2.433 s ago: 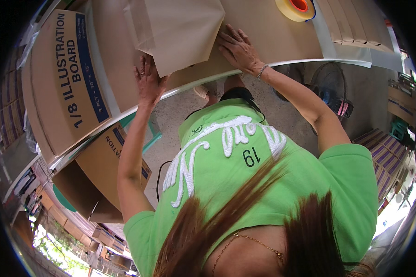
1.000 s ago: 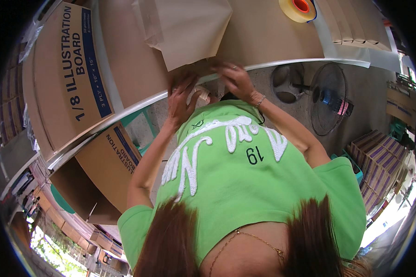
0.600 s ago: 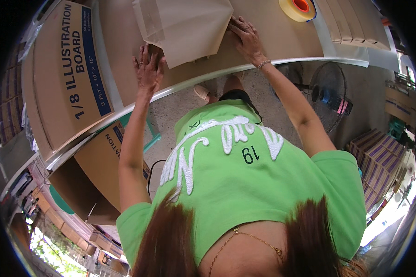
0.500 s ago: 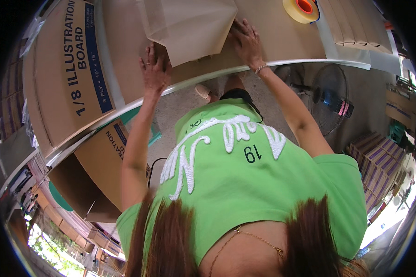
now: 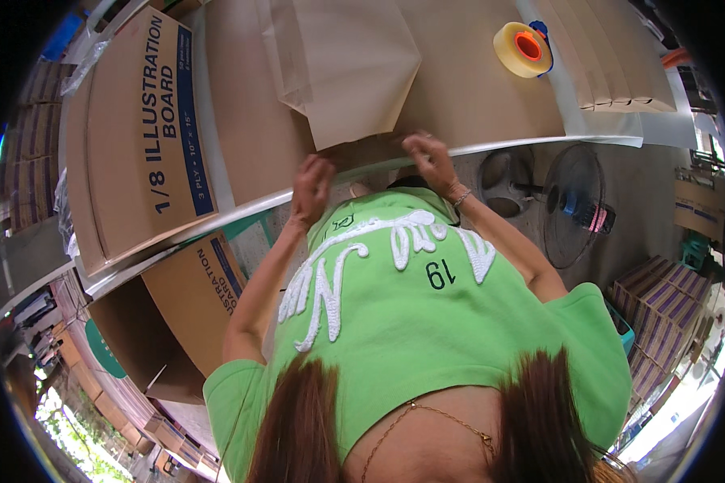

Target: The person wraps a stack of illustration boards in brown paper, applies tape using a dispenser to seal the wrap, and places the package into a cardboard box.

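A pale brown paper wrapper, its near end folded to a blunt point, lies at the middle of the table. Under its tip a darker brown flap reaches the table's near edge. My left hand is at the flap's left end, fingers curled and slightly blurred. At the other end, my right hand has its fingers bent inward over the edge. Both hands look closed; whether they grip the flap is hidden. A roll of clear tape with an orange core and blue-edged holder lies to the right.
A large printed cardboard carton fills the table's left side. Brown packs lie side by side at the right. Below the table stand an open carton on the left and a fan on the right, with striped stacks beyond.
Both hands have moved back toward me, from flat beside the wrapper to curled at the table edge. The view has shifted, so the table sits lower in it.
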Action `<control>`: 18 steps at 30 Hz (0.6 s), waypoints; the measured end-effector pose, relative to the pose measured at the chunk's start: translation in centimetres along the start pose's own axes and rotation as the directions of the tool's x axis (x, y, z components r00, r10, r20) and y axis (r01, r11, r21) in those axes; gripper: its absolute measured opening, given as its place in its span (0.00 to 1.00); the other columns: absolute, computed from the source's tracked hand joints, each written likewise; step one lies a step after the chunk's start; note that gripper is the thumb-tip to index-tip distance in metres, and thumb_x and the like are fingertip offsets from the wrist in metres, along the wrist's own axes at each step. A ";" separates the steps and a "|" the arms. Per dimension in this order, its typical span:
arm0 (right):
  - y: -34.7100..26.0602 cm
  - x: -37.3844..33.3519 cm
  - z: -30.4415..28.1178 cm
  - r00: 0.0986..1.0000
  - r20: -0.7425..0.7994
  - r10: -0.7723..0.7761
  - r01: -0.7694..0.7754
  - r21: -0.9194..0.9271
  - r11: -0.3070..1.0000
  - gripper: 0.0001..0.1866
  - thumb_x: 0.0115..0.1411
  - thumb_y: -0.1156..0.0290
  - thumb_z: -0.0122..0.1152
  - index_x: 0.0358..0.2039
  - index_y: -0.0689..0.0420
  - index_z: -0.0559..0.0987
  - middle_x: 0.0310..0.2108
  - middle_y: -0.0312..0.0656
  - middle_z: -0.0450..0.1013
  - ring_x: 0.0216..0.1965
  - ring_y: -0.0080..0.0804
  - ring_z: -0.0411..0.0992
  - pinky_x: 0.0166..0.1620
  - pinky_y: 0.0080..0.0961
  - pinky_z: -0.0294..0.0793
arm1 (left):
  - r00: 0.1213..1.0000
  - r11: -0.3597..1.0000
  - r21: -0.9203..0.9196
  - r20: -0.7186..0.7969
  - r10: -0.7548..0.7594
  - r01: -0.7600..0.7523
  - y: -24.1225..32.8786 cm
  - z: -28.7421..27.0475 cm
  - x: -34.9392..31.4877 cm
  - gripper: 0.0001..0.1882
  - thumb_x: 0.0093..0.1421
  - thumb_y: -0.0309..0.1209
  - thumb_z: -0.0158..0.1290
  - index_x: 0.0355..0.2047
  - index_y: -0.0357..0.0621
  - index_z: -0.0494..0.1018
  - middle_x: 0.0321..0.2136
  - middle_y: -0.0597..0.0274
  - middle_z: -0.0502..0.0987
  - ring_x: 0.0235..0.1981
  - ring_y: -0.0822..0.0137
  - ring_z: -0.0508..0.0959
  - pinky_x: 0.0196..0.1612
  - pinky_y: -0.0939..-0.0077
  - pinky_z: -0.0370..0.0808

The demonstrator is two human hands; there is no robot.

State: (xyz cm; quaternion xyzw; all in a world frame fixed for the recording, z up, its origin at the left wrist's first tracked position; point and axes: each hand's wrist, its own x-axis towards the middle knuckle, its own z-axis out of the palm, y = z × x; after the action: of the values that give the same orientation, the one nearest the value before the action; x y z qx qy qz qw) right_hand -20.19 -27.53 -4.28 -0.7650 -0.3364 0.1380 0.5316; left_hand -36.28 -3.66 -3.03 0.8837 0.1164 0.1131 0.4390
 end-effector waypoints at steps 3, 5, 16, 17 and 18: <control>-0.5 3.5 -1.7 0.910 -0.351 0.219 -0.162 0.185 0.969 0.19 0.67 0.57 0.51 0.40 0.61 0.81 0.37 0.42 0.79 0.43 0.35 0.76 0.48 0.29 0.74 | 0.851 0.822 -0.435 -0.201 -0.486 0.367 -1.5 -1.5 2.3 0.22 0.68 0.47 0.45 0.46 0.40 0.76 0.43 0.57 0.79 0.45 0.64 0.78 0.48 0.68 0.71; -0.4 7.2 -3.3 0.831 -0.416 0.369 -0.285 0.252 0.925 0.23 0.68 0.54 0.50 0.36 0.63 0.81 0.32 0.40 0.79 0.38 0.29 0.77 0.45 0.25 0.75 | 0.799 0.647 -0.690 -0.165 -0.578 0.326 -2.1 -3.3 6.0 0.27 0.68 0.52 0.45 0.43 0.38 0.76 0.38 0.57 0.80 0.40 0.67 0.79 0.41 0.73 0.73; -0.3 14.4 -2.2 0.739 -0.363 0.567 -0.529 0.208 0.823 0.31 0.60 0.43 0.59 0.21 0.64 0.79 0.19 0.39 0.73 0.20 0.25 0.69 0.29 0.28 0.72 | 0.666 0.543 -0.757 -0.196 -0.719 0.363 -0.1 -2.2 12.4 0.19 0.56 0.48 0.63 0.26 0.44 0.74 0.19 0.66 0.74 0.19 0.74 0.75 0.19 0.83 0.67; -0.4 14.4 -2.0 0.743 -0.381 0.550 -0.535 0.156 0.831 0.31 0.59 0.44 0.60 0.21 0.66 0.79 0.18 0.41 0.73 0.19 0.26 0.69 0.29 0.29 0.71 | 0.668 0.535 -0.778 -0.208 -0.715 0.330 -0.4 -2.1 12.2 0.18 0.56 0.45 0.65 0.24 0.45 0.73 0.18 0.67 0.73 0.17 0.74 0.74 0.17 0.84 0.66; -0.5 14.4 -1.8 0.744 -0.397 0.537 -0.519 0.162 0.839 0.31 0.59 0.44 0.60 0.20 0.66 0.78 0.17 0.41 0.72 0.19 0.26 0.68 0.28 0.31 0.70 | 0.695 0.538 -0.793 -0.215 -0.686 0.285 -0.8 -2.1 12.0 0.18 0.56 0.44 0.65 0.24 0.45 0.73 0.18 0.67 0.72 0.17 0.75 0.72 0.17 0.83 0.66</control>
State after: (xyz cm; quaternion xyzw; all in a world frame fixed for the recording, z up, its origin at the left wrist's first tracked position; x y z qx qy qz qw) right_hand -8.73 -19.18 -1.01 -0.8287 0.0213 0.1187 0.5465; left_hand -25.63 1.99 -1.26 0.5081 0.4251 0.2430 0.7086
